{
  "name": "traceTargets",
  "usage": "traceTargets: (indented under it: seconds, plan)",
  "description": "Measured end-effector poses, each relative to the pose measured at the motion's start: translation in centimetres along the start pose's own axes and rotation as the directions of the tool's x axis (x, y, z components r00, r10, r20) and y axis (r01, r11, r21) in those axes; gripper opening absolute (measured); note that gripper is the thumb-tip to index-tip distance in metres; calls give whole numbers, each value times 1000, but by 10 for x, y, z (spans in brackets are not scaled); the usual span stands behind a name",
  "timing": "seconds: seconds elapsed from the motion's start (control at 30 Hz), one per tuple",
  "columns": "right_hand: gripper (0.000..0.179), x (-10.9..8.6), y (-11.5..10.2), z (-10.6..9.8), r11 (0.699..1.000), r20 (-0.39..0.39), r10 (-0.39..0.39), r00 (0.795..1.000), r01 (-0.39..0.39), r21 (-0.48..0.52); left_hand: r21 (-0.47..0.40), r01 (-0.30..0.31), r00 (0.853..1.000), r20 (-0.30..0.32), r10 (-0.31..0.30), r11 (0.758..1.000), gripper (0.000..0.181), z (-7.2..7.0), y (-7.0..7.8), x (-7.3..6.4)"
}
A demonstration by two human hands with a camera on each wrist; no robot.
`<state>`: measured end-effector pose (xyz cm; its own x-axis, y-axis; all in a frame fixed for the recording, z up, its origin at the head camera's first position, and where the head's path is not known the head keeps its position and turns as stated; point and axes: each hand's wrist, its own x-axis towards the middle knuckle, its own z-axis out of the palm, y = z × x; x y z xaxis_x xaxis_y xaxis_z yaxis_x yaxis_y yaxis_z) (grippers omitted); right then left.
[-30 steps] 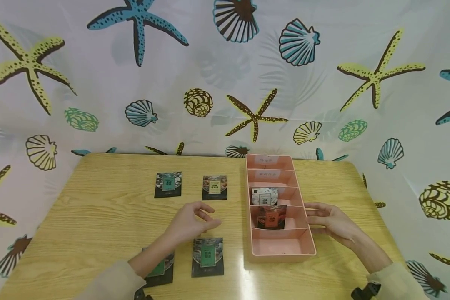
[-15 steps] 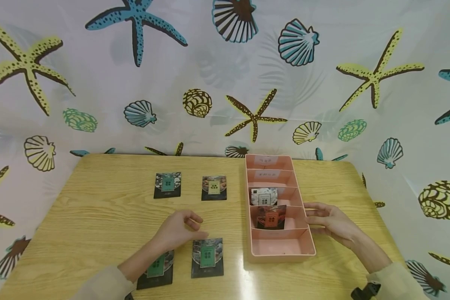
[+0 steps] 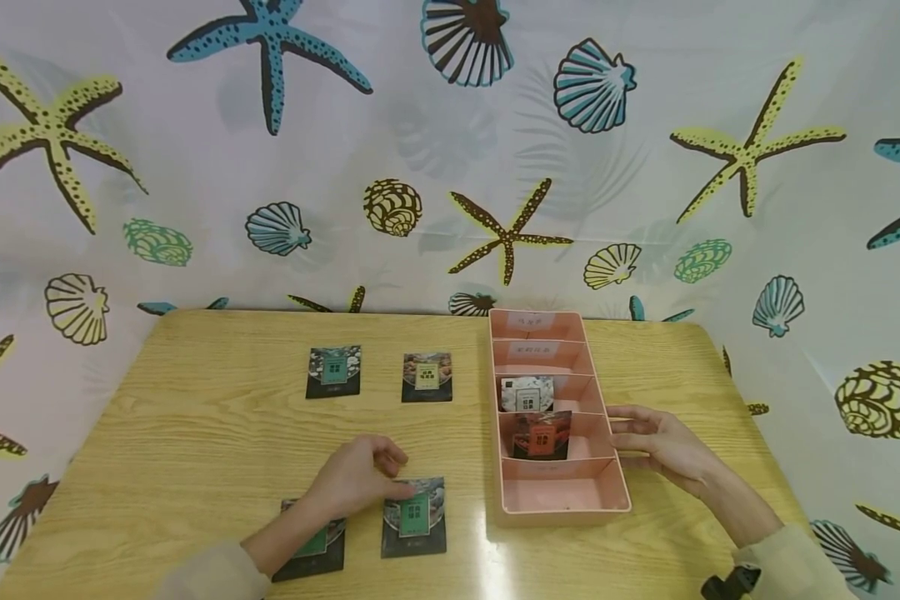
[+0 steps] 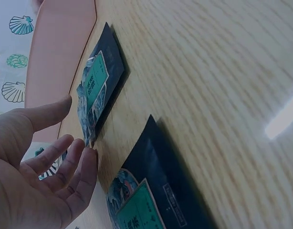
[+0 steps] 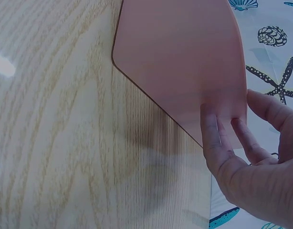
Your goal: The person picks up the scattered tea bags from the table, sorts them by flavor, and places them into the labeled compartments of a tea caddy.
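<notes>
My left hand [image 3: 356, 477] hovers by the top left corner of a dark tea sachet with a green label [image 3: 414, 518]. In the left wrist view its thumb [image 4: 53, 113] and loosely bent fingers stand apart, with nothing between them. A second green-label sachet [image 3: 311, 554] lies partly under my left forearm. At the right, my right hand [image 3: 663, 446] rests its fingertips against the outer side wall of a long pink divided box [image 3: 562, 518]. The right wrist view shows these fingers [image 5: 211, 129] fairly straight along the wall, the thumb at the rim.
Inside the box, a white sachet [image 3: 527, 394] and a red-label sachet [image 3: 542, 436] sit in adjoining compartments. A teal-label sachet [image 3: 333, 372] and a yellow-label sachet [image 3: 427, 377] lie farther back on the wooden table [image 3: 217, 400]. A patterned curtain [image 3: 330, 150] hangs behind.
My left hand has moved left and toward me, from above the gap between sachets down to the green-label sachet's upper corner. My right hand has stayed at the box.
</notes>
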<state>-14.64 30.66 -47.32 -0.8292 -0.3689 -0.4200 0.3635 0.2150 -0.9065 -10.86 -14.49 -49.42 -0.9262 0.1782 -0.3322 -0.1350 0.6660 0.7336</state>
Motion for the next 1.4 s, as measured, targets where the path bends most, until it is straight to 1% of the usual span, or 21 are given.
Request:
traceTargets:
  seconds: [0.17, 0.43, 0.67, 0.87, 1.1, 1.4]
  plan:
    - [71, 0, 0, 1, 1000, -5, -6, 1000, 6, 0, 29, 7, 1000, 1, -7, 1000, 39, 3, -1, 0]
    - [70, 0, 0, 1, 1000, 1, -12, 1000, 12, 0, 75, -26, 1000, -3, 27, 997, 40, 7, -2, 0]
    - [70, 1, 1, 1, 1000, -9, -2, 1000, 2, -4, 111, -43, 999, 21, 41, 993, 38, 8, -3, 0]
    - [70, 1, 2, -1, 1000, -6, -4, 1000, 4, -10, 92, -51, 998, 27, 49, 994, 29, 8, -3, 0]
    - [71, 2, 2, -1, 1000, 0, -5, 1000, 5, -9, 79, -57, 998, 16, 56, 995, 22, 10, -4, 2]
    - [72, 2, 2, 0, 1000, 7, -9, 1000, 9, 4, 6, -66, 998, 19, 66, 998, 24, 9, -5, 4]
